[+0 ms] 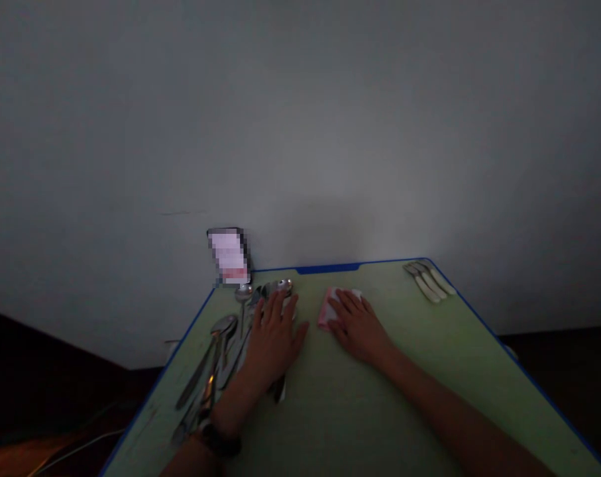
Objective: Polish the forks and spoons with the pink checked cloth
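Note:
My left hand [274, 334] is spread over a pile of metal cutlery, its fingers apart and covering part of the pile. Around it lie several spoons [224, 324] and knives; one spoon [243, 293] points away at the far side. What sits under the palm is hidden. My right hand [357, 324] lies flat with fingers stretched on a folded pink and white cloth [325, 315], right of the pile. Three forks [428, 281] with pale handles lie side by side at the far right corner.
The green table [380, 411] has a blue rim and stands against a grey wall [360, 132]. A phone [229, 255] with a lit, blurred screen leans on the wall at the far left corner. A pale cable [81, 442] runs below the table's left side.

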A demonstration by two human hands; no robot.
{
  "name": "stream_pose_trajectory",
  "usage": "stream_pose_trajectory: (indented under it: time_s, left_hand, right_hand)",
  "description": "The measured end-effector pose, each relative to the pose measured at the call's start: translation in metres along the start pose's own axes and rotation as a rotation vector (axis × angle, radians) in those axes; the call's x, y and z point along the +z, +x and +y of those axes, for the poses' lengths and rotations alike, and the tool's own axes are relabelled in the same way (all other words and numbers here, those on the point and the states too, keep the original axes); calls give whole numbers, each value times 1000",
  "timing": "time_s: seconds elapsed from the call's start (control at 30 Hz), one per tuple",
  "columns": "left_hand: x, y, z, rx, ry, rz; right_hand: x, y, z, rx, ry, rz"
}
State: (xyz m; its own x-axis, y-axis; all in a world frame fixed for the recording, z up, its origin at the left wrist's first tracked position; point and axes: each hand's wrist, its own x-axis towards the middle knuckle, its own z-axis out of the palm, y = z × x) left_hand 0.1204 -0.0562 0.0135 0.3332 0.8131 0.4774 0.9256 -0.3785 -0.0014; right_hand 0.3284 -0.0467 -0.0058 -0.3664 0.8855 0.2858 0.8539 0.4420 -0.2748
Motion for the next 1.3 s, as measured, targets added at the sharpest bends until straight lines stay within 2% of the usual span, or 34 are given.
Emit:
stream_pose_trajectory:
  time_s: [0.1, 0.2, 0.43, 0.57, 0.7, 1.0, 1.3]
  left_hand:
    - [12, -9, -14, -47, 20, -51]
    - [19, -10, -17, -71, 14, -105]
    - [11, -6, -21, -120, 14, -10]
    - [10, -11, -29, -109, 5, -82]
    - [10, -10, -32, -131, -33, -96]
    - [5, -10, -27, -129, -61, -128]
    - [10, -10, -26, -131, -105, -180]
  right_hand:
    - [7, 9, 0, 3, -4, 22]
    - [11, 11, 1, -1, -7, 38]
    - [15, 11, 3, -10, -21, 27]
    - [17, 9, 0, -7, -25, 29]
    - [17, 8, -2, -12, -33, 31]
    - [18, 8, -1, -11, -56, 21]
    - [17, 9, -1, -22, -48, 44]
